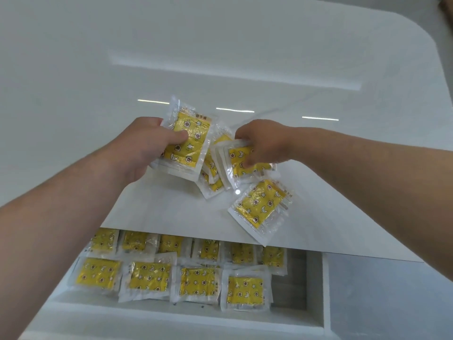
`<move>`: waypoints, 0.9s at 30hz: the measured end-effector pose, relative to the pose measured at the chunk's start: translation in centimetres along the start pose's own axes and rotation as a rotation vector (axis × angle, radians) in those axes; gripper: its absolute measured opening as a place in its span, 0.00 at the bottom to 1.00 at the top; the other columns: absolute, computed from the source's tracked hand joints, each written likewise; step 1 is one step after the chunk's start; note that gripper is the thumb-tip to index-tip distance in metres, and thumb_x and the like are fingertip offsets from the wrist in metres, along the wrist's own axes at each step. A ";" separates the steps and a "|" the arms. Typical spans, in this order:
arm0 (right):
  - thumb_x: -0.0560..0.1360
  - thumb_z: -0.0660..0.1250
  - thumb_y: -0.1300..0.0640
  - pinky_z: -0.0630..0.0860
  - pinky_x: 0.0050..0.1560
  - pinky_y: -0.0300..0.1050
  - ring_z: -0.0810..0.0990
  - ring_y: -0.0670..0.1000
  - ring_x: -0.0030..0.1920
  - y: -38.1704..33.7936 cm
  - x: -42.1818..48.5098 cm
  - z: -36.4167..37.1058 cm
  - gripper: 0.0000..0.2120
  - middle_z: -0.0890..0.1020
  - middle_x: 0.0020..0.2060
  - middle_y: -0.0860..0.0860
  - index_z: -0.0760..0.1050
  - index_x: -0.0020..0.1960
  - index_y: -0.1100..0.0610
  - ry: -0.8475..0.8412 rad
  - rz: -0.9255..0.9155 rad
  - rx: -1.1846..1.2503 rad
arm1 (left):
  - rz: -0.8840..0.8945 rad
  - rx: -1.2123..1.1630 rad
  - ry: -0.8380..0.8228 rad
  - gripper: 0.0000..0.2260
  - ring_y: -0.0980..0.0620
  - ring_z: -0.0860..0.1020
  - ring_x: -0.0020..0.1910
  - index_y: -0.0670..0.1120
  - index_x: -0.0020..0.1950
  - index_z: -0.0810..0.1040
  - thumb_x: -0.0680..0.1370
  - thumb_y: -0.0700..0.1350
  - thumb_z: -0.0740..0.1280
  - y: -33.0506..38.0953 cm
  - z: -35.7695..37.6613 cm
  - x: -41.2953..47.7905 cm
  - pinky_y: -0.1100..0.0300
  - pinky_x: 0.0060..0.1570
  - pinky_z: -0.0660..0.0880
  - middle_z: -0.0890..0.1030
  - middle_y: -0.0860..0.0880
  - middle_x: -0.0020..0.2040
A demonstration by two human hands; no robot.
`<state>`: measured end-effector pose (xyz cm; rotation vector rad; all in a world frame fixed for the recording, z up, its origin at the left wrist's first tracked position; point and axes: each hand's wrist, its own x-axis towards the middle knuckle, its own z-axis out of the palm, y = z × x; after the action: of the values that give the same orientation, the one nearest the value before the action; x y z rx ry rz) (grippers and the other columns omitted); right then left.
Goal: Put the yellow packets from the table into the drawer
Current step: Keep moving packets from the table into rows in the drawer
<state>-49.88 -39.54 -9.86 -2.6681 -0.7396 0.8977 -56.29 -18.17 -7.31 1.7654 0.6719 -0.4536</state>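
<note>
My left hand [144,146] grips a stack of yellow packets [187,141] above the white table [73,94], thumb on top of the uppermost one. To its right, my right hand [262,143] pinches another stack of packets [241,160] lying on the table. A few more packets [212,177] lie between and under the two stacks. A single packet [261,208] rests near the table's front edge. Below that edge the open drawer [316,290] holds several yellow packets [149,276] laid flat in two rows.
The glossy table top stretches far beyond the hands, with a rounded corner at the back right. A bare strip of the drawer floor [294,285] shows to the right of the packets. Grey floor [392,303] lies right of the drawer.
</note>
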 end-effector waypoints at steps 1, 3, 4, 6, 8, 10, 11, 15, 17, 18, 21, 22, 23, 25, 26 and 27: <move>0.68 0.76 0.54 0.67 0.37 0.41 0.73 0.50 0.43 0.3 -0.2 -0.1 0.13 0.73 0.37 0.44 0.72 0.43 0.52 0.017 0.023 0.079 | 0.006 0.003 -0.012 0.02 0.50 0.83 0.43 0.47 0.44 0.80 0.74 0.43 0.72 0.2 0.1 -0.3 0.54 0.49 0.78 0.85 0.49 0.45; 0.67 0.77 0.55 0.74 0.36 0.44 0.77 0.51 0.40 1.4 -1.0 -0.4 0.11 0.77 0.36 0.51 0.75 0.40 0.55 0.101 0.099 0.308 | 0.022 0.013 -0.043 0.03 0.48 0.83 0.44 0.47 0.45 0.81 0.73 0.44 0.72 0.6 0.5 -1.3 0.52 0.51 0.78 0.85 0.49 0.45; 0.67 0.78 0.56 0.78 0.38 0.46 0.78 0.51 0.40 2.2 -1.5 -0.7 0.11 0.80 0.38 0.54 0.77 0.42 0.57 0.169 0.152 0.446 | 0.032 0.017 -0.072 0.04 0.47 0.83 0.45 0.46 0.46 0.81 0.73 0.43 0.73 0.8 0.8 -1.9 0.51 0.51 0.78 0.85 0.48 0.45; 0.67 0.78 0.57 0.81 0.44 0.46 0.83 0.51 0.42 4.4 -2.7 -1.3 0.14 0.83 0.43 0.55 0.79 0.49 0.59 0.275 0.264 0.726 | 0.048 0.057 -0.166 0.06 0.46 0.84 0.45 0.44 0.46 0.82 0.71 0.42 0.73 1.1 2.4 -3.3 0.52 0.50 0.79 0.85 0.46 0.45; 0.68 0.78 0.58 0.81 0.51 0.50 0.85 0.55 0.46 6.7 -4.0 -1.5 0.14 0.85 0.47 0.56 0.80 0.51 0.59 0.330 0.349 0.929 | 0.055 0.178 -0.242 0.07 0.47 0.83 0.43 0.44 0.46 0.81 0.70 0.44 0.75 1.1 5.0 -4.6 0.55 0.48 0.78 0.85 0.46 0.43; 0.68 0.77 0.59 0.80 0.54 0.53 0.85 0.56 0.48 8.5 -5.3 -1.3 0.14 0.85 0.48 0.57 0.79 0.52 0.60 0.348 0.422 1.035 | 0.053 0.341 -0.265 0.11 0.48 0.81 0.42 0.44 0.46 0.79 0.70 0.48 0.76 0.7 7.9 -5.2 0.55 0.46 0.76 0.83 0.46 0.42; 0.68 0.77 0.59 0.80 0.55 0.53 0.85 0.56 0.48 9.2 -5.9 -1.0 0.15 0.85 0.48 0.56 0.79 0.53 0.60 0.346 0.460 1.065 | 0.053 0.420 -0.273 0.13 0.49 0.79 0.40 0.43 0.45 0.78 0.70 0.50 0.75 0.4 9.3 -5.3 0.56 0.43 0.75 0.81 0.47 0.42; 0.68 0.77 0.59 0.80 0.55 0.55 0.85 0.56 0.48 11.1 -8.2 0.4 0.19 0.85 0.49 0.56 0.79 0.57 0.61 0.316 0.513 1.149 | 0.129 0.664 -0.259 0.14 0.53 0.69 0.30 0.46 0.35 0.70 0.72 0.50 0.72 -1.5 13.2 -4.7 0.60 0.28 0.62 0.70 0.50 0.31; 0.68 0.77 0.60 0.80 0.55 0.54 0.85 0.56 0.49 11.6 -9.0 1.0 0.19 0.85 0.49 0.56 0.79 0.57 0.61 0.318 0.514 1.170 | 0.188 0.780 -0.188 0.11 0.51 0.69 0.31 0.46 0.35 0.70 0.72 0.47 0.70 -2.6 14.3 -4.6 0.60 0.27 0.61 0.69 0.50 0.31; 0.68 0.76 0.60 0.80 0.55 0.54 0.85 0.56 0.49 11.8 -9.4 1.3 0.18 0.85 0.49 0.55 0.79 0.57 0.61 0.324 0.517 1.177 | 0.211 0.824 -0.138 0.08 0.50 0.71 0.33 0.46 0.37 0.71 0.71 0.46 0.69 -3.0 14.6 -4.7 0.61 0.27 0.61 0.72 0.50 0.33; 0.69 0.76 0.59 0.80 0.54 0.53 0.85 0.55 0.48 12.2 -10.3 1.8 0.17 0.86 0.49 0.55 0.79 0.56 0.61 0.347 0.524 1.202 | 0.231 0.816 -0.008 0.07 0.49 0.74 0.42 0.46 0.43 0.72 0.69 0.45 0.67 -3.9 15.5 -5.2 0.60 0.31 0.65 0.75 0.48 0.44; 0.70 0.76 0.59 0.80 0.54 0.54 0.85 0.55 0.48 12.3 -10.5 2.0 0.17 0.86 0.49 0.55 0.79 0.57 0.61 0.354 0.524 1.218 | 0.228 0.807 0.023 0.10 0.47 0.73 0.48 0.44 0.47 0.72 0.69 0.45 0.67 -4.1 15.8 -5.3 0.59 0.36 0.67 0.74 0.47 0.48; 0.70 0.76 0.59 0.80 0.54 0.54 0.85 0.55 0.48 12.4 -10.8 2.1 0.17 0.86 0.49 0.55 0.79 0.57 0.61 0.364 0.526 1.236 | 0.218 0.819 0.046 0.14 0.44 0.72 0.53 0.43 0.52 0.71 0.69 0.44 0.67 -4.1 16.1 -5.4 0.56 0.41 0.67 0.72 0.45 0.52; 0.70 0.76 0.59 0.81 0.53 0.54 0.85 0.55 0.48 12.4 -11.3 2.4 0.18 0.86 0.48 0.55 0.78 0.57 0.61 0.386 0.537 1.274 | 0.174 0.876 0.071 0.20 0.42 0.69 0.59 0.42 0.59 0.69 0.69 0.45 0.68 -3.9 16.7 -5.6 0.53 0.46 0.67 0.70 0.43 0.58; 0.70 0.75 0.59 0.81 0.52 0.54 0.85 0.55 0.48 12.5 -11.6 2.6 0.17 0.86 0.48 0.56 0.78 0.57 0.61 0.397 0.542 1.293 | 0.151 0.900 0.075 0.22 0.41 0.68 0.61 0.41 0.60 0.68 0.69 0.45 0.69 -3.8 17.0 -5.7 0.53 0.47 0.67 0.69 0.42 0.60; 0.70 0.75 0.60 0.81 0.52 0.54 0.86 0.55 0.47 12.4 -11.9 2.9 0.17 0.86 0.48 0.56 0.78 0.57 0.61 0.406 0.548 1.313 | 0.133 0.911 0.073 0.23 0.41 0.68 0.61 0.41 0.61 0.67 0.70 0.45 0.70 -3.8 17.2 -5.6 0.54 0.47 0.67 0.69 0.41 0.61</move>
<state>-54.96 -56.19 -10.72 -1.6772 0.5688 0.5503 -62.43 -35.09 -11.67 2.6734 0.4042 -0.6664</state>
